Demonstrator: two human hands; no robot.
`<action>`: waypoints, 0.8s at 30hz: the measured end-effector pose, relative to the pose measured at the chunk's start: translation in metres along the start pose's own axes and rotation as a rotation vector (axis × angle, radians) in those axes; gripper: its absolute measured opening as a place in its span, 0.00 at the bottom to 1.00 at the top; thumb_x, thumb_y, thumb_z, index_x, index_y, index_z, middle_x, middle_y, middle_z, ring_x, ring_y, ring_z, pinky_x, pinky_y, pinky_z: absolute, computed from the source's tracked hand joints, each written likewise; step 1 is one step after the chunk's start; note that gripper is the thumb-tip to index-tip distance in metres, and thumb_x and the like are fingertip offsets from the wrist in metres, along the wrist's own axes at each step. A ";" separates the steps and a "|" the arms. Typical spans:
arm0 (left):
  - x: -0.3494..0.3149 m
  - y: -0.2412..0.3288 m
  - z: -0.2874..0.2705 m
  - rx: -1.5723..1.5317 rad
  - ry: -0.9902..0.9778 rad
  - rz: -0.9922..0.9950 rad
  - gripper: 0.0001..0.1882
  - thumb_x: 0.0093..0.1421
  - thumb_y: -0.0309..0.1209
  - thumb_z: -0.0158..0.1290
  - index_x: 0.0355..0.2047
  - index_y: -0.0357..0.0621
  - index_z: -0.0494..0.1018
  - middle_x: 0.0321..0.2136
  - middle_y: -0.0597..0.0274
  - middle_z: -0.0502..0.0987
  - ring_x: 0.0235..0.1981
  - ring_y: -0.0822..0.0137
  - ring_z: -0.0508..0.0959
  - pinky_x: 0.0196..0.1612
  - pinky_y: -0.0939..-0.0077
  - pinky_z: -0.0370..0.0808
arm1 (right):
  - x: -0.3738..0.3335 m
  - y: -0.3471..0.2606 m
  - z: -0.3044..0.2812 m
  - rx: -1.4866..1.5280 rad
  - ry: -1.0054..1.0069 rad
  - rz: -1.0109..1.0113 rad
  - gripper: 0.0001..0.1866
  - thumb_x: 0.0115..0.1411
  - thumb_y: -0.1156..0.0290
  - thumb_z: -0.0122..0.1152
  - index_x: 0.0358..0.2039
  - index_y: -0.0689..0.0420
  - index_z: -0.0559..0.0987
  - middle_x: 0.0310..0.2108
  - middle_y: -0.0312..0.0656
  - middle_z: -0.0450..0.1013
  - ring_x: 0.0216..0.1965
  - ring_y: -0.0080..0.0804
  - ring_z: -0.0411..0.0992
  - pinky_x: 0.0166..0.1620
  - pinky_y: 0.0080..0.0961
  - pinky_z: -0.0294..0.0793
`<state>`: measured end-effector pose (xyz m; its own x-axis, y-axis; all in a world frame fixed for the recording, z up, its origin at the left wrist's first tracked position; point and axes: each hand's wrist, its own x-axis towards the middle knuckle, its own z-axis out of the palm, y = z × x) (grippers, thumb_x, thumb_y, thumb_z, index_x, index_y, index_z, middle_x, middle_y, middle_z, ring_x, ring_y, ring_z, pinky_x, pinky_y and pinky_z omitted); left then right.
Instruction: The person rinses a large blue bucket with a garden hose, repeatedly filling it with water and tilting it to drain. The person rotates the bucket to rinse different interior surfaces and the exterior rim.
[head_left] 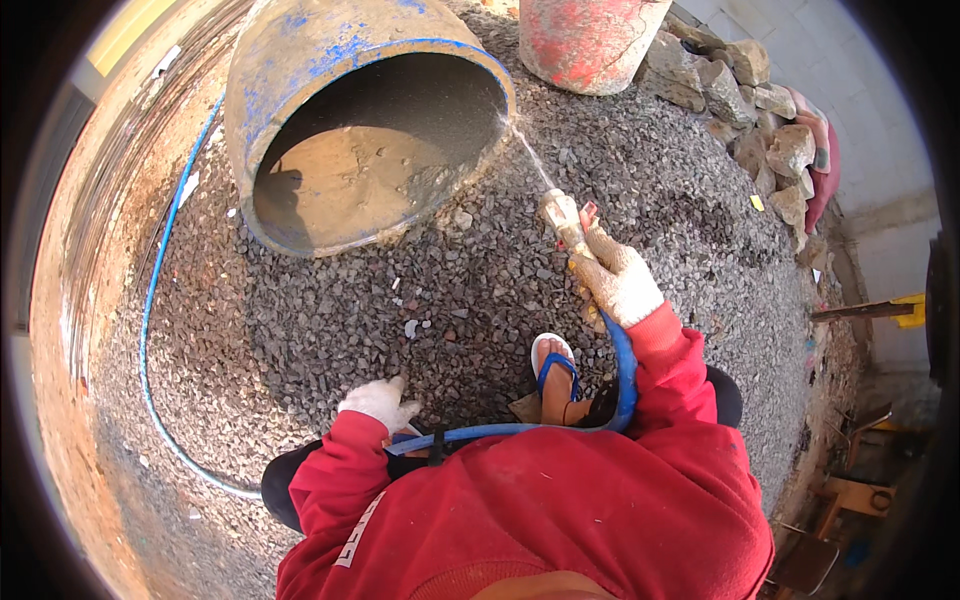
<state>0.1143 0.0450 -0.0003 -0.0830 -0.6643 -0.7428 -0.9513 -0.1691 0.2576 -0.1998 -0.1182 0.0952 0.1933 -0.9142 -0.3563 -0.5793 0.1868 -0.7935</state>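
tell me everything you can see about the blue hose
The blue hose is thin, flexible, plastic-looking. It curves along the gravel past the mixer drum, bends across the person's lap under the gloved left hand, then loops up to the gloved right hand, which grips its end. Water sprays at the drum's rim.
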 end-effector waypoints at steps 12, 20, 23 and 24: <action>-0.013 0.010 -0.006 -0.078 0.164 0.124 0.23 0.58 0.49 0.53 0.44 0.45 0.74 0.39 0.47 0.79 0.42 0.45 0.80 0.45 0.53 0.77 | 0.010 0.005 0.006 -0.086 -0.071 0.072 0.33 0.61 0.64 0.56 0.67 0.51 0.62 0.26 0.38 0.73 0.25 0.23 0.71 0.33 0.26 0.73; -0.008 0.005 -0.003 -0.079 0.178 0.142 0.23 0.58 0.49 0.53 0.44 0.43 0.73 0.39 0.45 0.78 0.41 0.45 0.80 0.44 0.53 0.77 | 0.013 0.013 0.015 -0.109 -0.147 0.048 0.25 0.62 0.62 0.55 0.59 0.55 0.69 0.25 0.37 0.72 0.23 0.23 0.70 0.28 0.24 0.71; -0.008 0.005 -0.002 -0.083 0.186 0.138 0.23 0.58 0.48 0.53 0.44 0.44 0.74 0.39 0.47 0.79 0.41 0.45 0.80 0.44 0.54 0.77 | 0.016 0.017 0.012 0.001 0.029 -0.014 0.15 0.67 0.61 0.53 0.50 0.55 0.75 0.21 0.31 0.67 0.18 0.18 0.66 0.19 0.20 0.68; -0.009 0.005 -0.001 -0.075 0.182 0.139 0.23 0.58 0.48 0.53 0.44 0.44 0.74 0.39 0.48 0.79 0.41 0.45 0.80 0.44 0.54 0.77 | 0.017 0.019 0.008 -0.061 0.075 -0.041 0.15 0.67 0.62 0.53 0.50 0.55 0.75 0.22 0.31 0.67 0.18 0.17 0.66 0.19 0.20 0.68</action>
<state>0.1102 0.0489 0.0082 -0.1499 -0.8043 -0.5750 -0.9094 -0.1161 0.3995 -0.2007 -0.1273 0.0702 0.1597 -0.9454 -0.2840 -0.6199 0.1279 -0.7741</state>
